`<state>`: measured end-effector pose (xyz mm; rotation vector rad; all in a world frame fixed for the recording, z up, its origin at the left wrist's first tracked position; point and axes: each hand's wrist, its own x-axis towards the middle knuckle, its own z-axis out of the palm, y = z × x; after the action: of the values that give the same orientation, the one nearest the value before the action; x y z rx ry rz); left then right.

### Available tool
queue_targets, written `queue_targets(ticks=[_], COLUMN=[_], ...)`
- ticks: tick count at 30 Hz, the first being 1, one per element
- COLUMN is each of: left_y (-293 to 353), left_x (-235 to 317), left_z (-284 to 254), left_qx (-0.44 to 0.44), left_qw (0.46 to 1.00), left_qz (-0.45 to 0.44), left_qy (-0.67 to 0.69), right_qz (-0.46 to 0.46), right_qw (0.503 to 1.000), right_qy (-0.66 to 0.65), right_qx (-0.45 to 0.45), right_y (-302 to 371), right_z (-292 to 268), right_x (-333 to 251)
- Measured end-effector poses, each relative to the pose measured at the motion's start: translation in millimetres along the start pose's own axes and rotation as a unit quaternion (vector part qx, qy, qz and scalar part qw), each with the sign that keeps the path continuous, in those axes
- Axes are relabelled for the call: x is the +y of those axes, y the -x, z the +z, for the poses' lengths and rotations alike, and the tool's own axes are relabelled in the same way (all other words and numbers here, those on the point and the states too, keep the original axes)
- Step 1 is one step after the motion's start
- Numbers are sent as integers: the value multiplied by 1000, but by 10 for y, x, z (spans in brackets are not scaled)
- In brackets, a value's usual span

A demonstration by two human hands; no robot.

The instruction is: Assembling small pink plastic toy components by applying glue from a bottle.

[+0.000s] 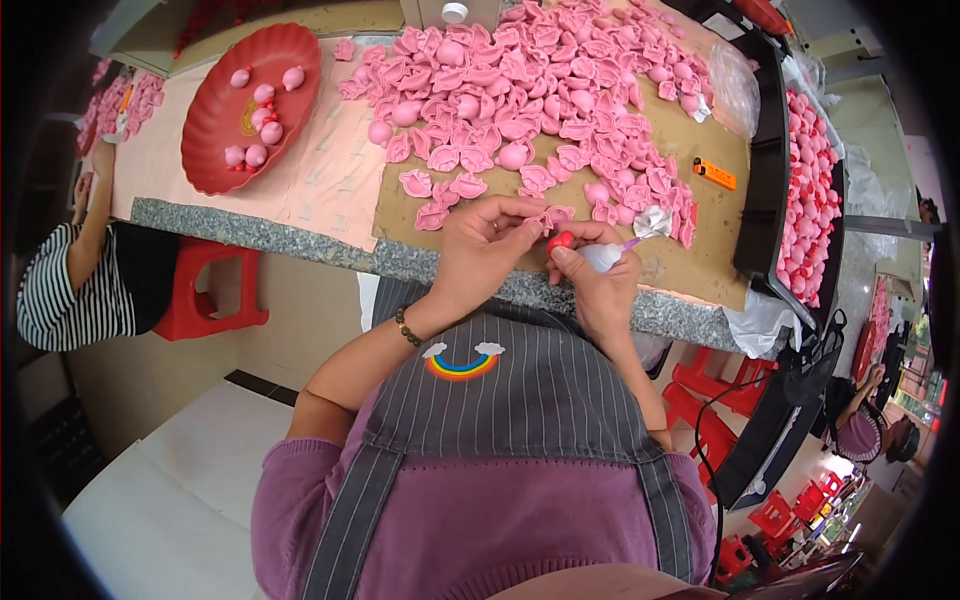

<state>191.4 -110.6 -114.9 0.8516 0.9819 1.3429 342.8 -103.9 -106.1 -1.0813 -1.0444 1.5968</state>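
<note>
Near the front edge of the table, my left hand [485,245] pinches a small pink frilled piece [557,215] between thumb and fingertips. Close beside it, my right hand [605,290] grips a small glossy red piece [560,242] between thumb and forefinger. A white squeeze bottle [603,257] with a thin purple tip is tucked in the same hand. Both hands are close together, with the red piece just below the pink one. Beyond them spreads a big heap of pink frilled pieces [560,75], with round pink balls mixed in.
A red scalloped tray [205,165] at left holds several pink balls with red parts. At right stands a black crate [765,190] full of pink-and-red pieces. An orange box cutter [715,174] and crumpled white tissue [654,222] lie nearby. Another person [75,280] sits far left.
</note>
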Motion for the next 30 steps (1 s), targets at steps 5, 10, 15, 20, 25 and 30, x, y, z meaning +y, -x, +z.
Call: queue_targets(ticks=[5, 10, 15, 20, 25, 30], left_y=[58, 61, 3, 5, 140, 148], left_x=[22, 10, -61, -118, -134, -39], left_z=[13, 7, 61, 69, 124, 81], left_qx=[-3, -20, 9, 14, 66, -3], left_qw=[999, 998, 997, 998, 998, 1000], left_qz=[-19, -38, -55, -44, -6, -12], left_qy=[29, 36, 54, -31, 5, 20], right_qz=[-35, -46, -76, -235, -105, -192], right_qw=[999, 998, 997, 952, 993, 980], right_qy=[-11, -19, 20, 178, -23, 18], right_qx=[17, 27, 26, 78, 50, 50], right_y=[38, 47, -17, -23, 54, 88], right_z=[76, 72, 82, 55, 182, 190], right_x=[90, 142, 129, 309, 110, 155])
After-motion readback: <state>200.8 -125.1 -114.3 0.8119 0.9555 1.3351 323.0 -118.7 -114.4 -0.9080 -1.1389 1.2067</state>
